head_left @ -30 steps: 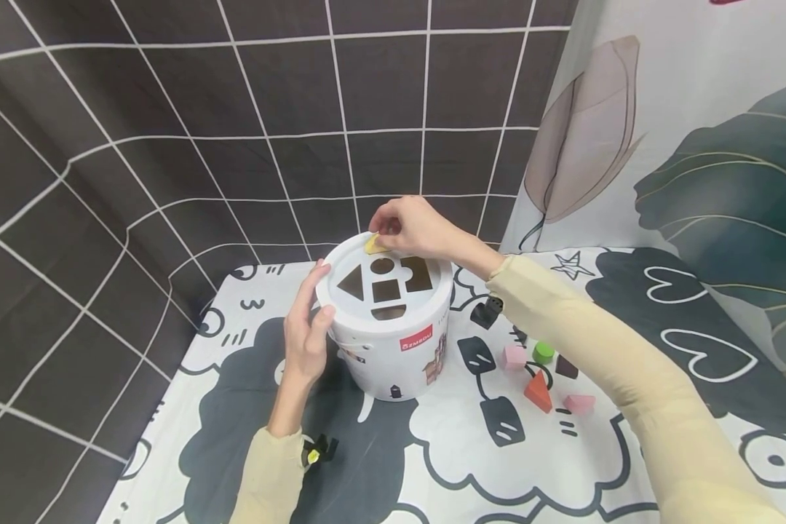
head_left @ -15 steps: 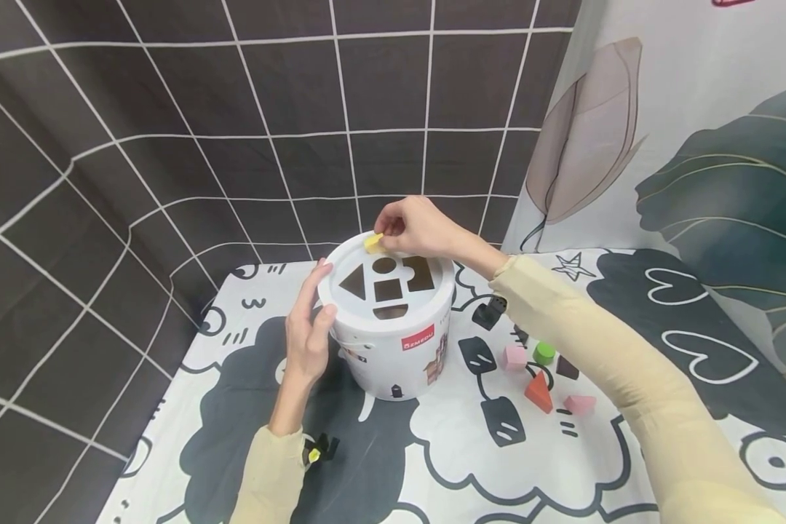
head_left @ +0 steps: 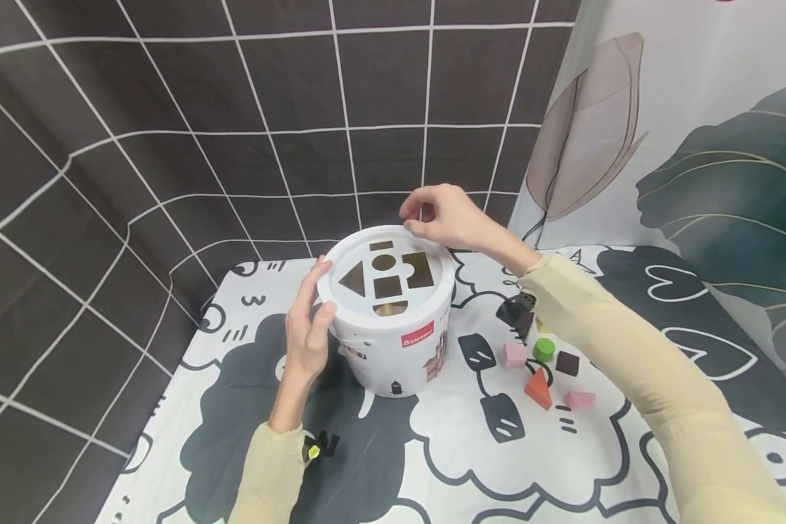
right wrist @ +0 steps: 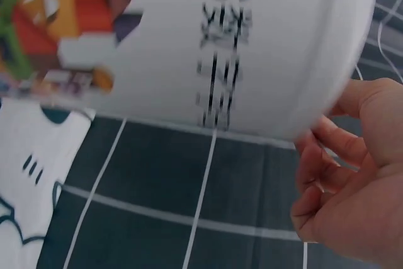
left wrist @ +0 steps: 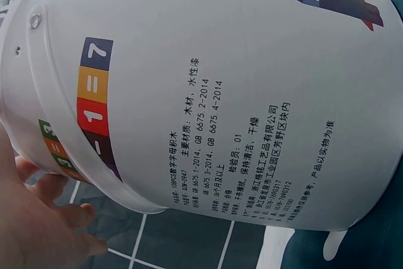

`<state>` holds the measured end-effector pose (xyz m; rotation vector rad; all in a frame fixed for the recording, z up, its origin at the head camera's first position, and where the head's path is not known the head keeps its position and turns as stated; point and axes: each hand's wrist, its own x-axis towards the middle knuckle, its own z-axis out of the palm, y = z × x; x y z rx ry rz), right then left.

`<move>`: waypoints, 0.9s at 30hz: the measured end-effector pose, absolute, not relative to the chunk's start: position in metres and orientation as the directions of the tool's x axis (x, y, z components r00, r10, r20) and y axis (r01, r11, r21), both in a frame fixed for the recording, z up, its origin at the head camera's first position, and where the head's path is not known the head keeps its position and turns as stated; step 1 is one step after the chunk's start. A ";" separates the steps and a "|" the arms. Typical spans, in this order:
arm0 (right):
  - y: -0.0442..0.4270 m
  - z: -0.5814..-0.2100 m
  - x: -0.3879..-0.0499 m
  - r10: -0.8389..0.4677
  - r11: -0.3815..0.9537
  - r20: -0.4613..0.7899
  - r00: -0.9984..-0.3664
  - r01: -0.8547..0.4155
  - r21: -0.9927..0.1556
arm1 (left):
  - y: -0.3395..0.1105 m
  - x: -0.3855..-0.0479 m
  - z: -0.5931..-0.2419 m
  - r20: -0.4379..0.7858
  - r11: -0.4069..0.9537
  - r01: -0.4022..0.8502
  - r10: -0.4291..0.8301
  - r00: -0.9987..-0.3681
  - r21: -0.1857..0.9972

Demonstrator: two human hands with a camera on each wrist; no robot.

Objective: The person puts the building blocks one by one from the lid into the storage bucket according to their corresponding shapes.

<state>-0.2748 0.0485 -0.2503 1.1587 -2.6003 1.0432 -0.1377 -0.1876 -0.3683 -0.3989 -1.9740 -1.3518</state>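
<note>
5 or more blocks (head_left: 538, 389) lie near and right of the right hand (head_left: 442, 215), the closer hand, loosely curled and seemingly empty; the left hand (head_left: 306, 335) holds the bucket (head_left: 380, 364) at left.

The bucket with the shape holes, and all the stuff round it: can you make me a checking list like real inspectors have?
Surface: cartoon-print cloth, white and dark.
Job's things: white bucket upright, holey lid on; something yellow shows through the nearest slot.
Loose blocks: pink cube, green cylinder, dark brown block, orange-red triangular block, another pink block.
Clutter: nothing seen for sure; the right sleeve hides some cloth.
Left hand: holds the bucket's rim.
Right hand: by the far-right rim, no block seen in it.
Cables: nothing seen for certain.
Surroundings: dark grid-pattern backdrop, leaf-print curtain.
</note>
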 end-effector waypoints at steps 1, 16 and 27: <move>0.055 -0.251 -0.275 -0.606 0.473 0.357 -0.711 -0.682 -0.558 | -0.188 -0.138 -0.369 0.695 0.408 0.601 -0.131 -0.707 0.688; 0.177 -0.285 -0.267 -0.489 0.539 0.321 -0.811 -0.570 -0.620 | -0.188 -0.138 -0.366 0.717 0.411 0.620 -0.137 -0.683 0.669; 0.243 -0.328 -0.244 -0.410 0.650 0.221 -0.885 -0.453 -0.610 | -0.186 -0.136 -0.367 0.702 0.414 0.602 -0.143 -0.697 0.682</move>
